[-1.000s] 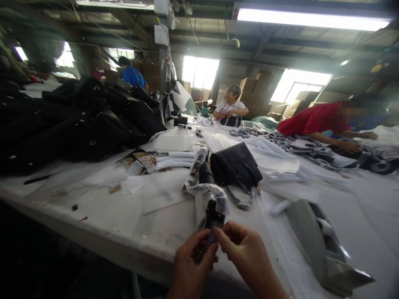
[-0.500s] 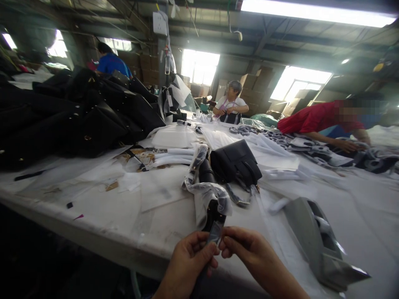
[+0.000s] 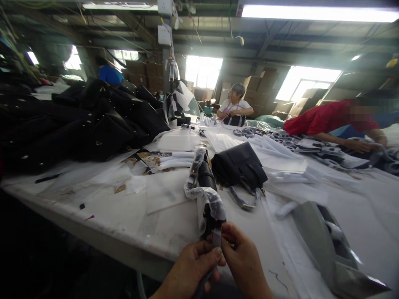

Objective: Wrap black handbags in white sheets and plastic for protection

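Observation:
In front of me a black handbag [image 3: 206, 177] lies edge-on, its handle wrapped in clear plastic film [image 3: 215, 202]. From its near end a dark strap [image 3: 216, 238], partly covered in film, runs towards me. My left hand [image 3: 195, 265] is closed round this strap, thumb on top. Beside it my right hand [image 3: 245, 257] pinches at the strap's right edge, close to the bag; its fingertips are partly hidden. Just behind, a second black handbag [image 3: 238, 164] rests on the table with its film-wrapped handle [image 3: 241, 201] towards me.
A grey tape dispenser [image 3: 330, 245] stands at the right. Black bags [image 3: 102, 120] are heaped at the left, beyond the table edge [image 3: 93, 238]. White sheets [image 3: 174, 139] and paper scraps lie around. One person in red [image 3: 327, 118] leans over wrapped parts; others are farther back.
My right hand has shifted up along the strap towards the bag, its forearm now steeper. The left hand keeps its hold. The whole view has swung slightly.

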`<state>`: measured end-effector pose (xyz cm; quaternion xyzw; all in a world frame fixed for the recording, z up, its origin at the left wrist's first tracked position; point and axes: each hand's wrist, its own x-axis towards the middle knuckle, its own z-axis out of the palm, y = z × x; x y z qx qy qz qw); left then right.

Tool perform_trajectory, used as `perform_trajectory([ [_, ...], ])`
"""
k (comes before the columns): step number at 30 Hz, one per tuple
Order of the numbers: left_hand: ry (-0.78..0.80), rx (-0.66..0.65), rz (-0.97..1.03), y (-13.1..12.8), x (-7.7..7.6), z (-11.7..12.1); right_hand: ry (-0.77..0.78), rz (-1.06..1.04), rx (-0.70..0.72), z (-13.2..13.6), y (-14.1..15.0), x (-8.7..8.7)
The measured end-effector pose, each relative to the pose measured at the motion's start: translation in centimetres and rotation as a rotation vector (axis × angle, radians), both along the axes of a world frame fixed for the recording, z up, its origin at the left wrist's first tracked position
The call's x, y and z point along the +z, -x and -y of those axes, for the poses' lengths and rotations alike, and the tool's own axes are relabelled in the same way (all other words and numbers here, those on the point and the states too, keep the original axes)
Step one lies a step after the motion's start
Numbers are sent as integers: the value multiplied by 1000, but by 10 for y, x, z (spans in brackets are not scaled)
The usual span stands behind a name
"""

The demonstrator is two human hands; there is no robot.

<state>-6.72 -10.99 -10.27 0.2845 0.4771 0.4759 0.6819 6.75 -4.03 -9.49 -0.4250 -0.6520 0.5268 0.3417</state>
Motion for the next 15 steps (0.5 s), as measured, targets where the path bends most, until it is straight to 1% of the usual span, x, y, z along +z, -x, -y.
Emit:
perform_trajectory([
  [3,-10,-11,11,-1,4,0,24,-6,52,-3,-2,5],
  [6,-5,-18,14,-3,1,-3,124,-78,157,-3,-9,12],
  [8,-25,-14,9,-6,-3,-5,233,-143,227,-1,-14,17],
  [12,-101,27,-5,-13,-9,-6,521,-313,378,4,-19,26],
  [14,-111,41,-30,-15,-9,-5,614,-392,440,5,-17,27],
  [15,-110,44,-44,-16,-9,-4,636,-419,455,5,-15,27],
])
